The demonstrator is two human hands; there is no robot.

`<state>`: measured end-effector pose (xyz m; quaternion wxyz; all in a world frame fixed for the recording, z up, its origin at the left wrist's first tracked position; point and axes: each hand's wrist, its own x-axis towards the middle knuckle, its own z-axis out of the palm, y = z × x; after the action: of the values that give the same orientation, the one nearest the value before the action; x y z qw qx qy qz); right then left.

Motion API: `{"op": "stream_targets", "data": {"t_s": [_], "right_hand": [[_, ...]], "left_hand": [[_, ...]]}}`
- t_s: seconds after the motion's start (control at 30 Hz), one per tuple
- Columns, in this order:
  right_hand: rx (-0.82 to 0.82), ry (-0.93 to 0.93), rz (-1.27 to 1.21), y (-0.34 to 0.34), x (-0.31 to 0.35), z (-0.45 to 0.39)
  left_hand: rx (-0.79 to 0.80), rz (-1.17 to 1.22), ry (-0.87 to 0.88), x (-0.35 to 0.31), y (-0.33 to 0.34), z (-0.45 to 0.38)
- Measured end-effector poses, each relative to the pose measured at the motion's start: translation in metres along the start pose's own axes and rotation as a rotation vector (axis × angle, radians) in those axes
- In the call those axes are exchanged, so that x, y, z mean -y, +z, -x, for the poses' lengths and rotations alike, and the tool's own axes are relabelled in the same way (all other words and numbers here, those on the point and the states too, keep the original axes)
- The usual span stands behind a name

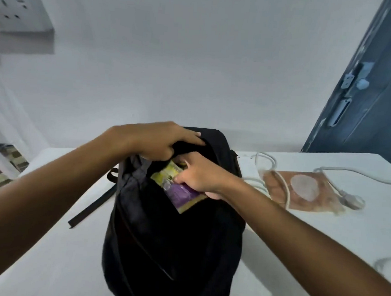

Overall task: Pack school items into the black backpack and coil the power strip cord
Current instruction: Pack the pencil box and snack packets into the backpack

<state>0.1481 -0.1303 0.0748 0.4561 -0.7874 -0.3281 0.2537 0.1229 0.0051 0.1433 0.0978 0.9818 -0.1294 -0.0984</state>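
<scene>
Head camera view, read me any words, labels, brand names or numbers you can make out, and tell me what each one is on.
None can be read.
Yellow and purple book, held by the right hand at the black backpack opening: cover print too blurred.
Brown packet on the table: no readable text.

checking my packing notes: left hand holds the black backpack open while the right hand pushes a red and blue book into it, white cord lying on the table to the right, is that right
One detail is off: the book is yellow and purple, not red and blue, as the head view shows. The rest stands: the left hand holds the black backpack open, the right hand pushes the book in, and the white cord lies on the table to the right.
</scene>
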Motion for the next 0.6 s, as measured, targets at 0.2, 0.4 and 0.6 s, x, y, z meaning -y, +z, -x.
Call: {"op": "stream_targets", "data": {"t_s": [0.2,0.4,0.6], "right_hand": [[-0.363,0.041,0.222,0.045,0.033,-0.032],[-0.259,0.049,1.047,0.057,0.038,-0.043],[-0.031,0.125,0.752,0.052,0.036,-0.034]], "left_hand": [[-0.078,-0.063,0.083,0.003,-0.007,0.032],[-0.134,-0.088,0.08,0.011,-0.001,0.046],[-0.154,0.007,0.112,0.017,0.002,0.036]]}}
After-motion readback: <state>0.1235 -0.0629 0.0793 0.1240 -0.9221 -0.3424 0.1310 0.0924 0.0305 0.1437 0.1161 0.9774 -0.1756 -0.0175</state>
